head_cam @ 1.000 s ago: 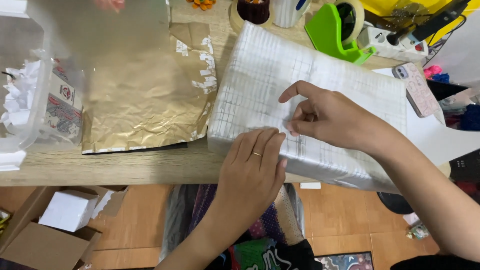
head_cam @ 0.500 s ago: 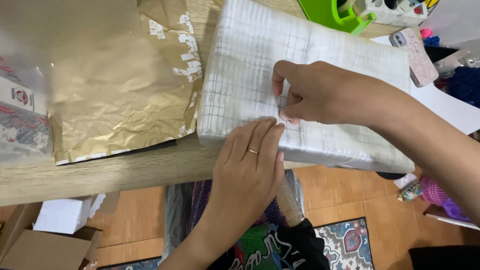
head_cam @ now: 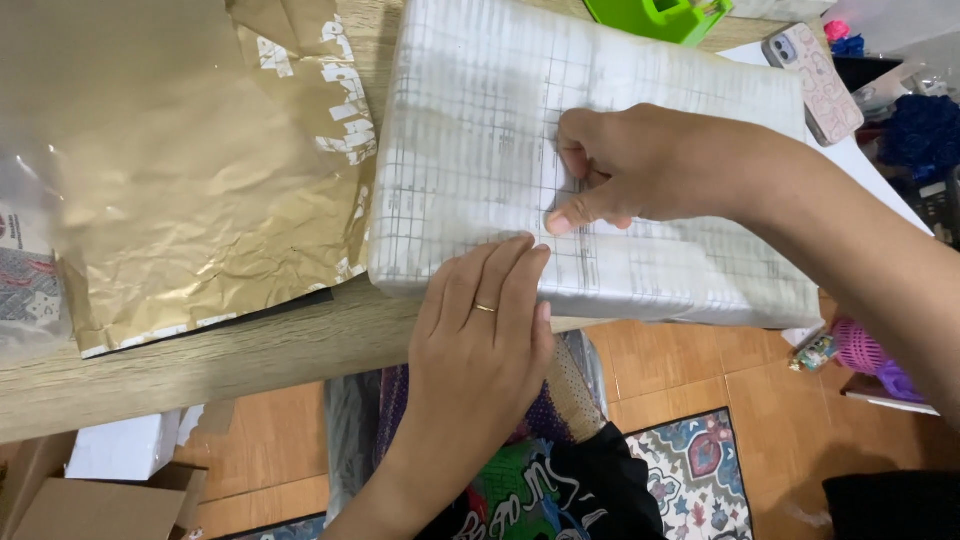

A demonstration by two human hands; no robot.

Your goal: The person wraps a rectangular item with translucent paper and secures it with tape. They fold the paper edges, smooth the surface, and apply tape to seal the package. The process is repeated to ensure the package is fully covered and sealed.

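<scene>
A flat box wrapped in white paper with a grey grid (head_cam: 470,130) lies on the wooden table (head_cam: 250,350), its near edge hanging over the front. My left hand (head_cam: 480,330), with a ring on it, lies flat with fingers together, pressing the paper at the box's near edge. My right hand (head_cam: 640,170) rests on top of the box, fingers curled and thumb pushing down on the paper seam just above the left fingertips.
A crumpled gold wrapping sheet (head_cam: 170,190) lies left of the box. A green tape dispenser (head_cam: 660,15) and a phone (head_cam: 815,80) sit at the far right. Cardboard boxes (head_cam: 90,495) stand on the floor below left, a patterned rug (head_cam: 700,480) below.
The view has drawn closer and shifted down. Both hands stay on the paper seam; my right thumb has pressed down closer to the left fingertips.
</scene>
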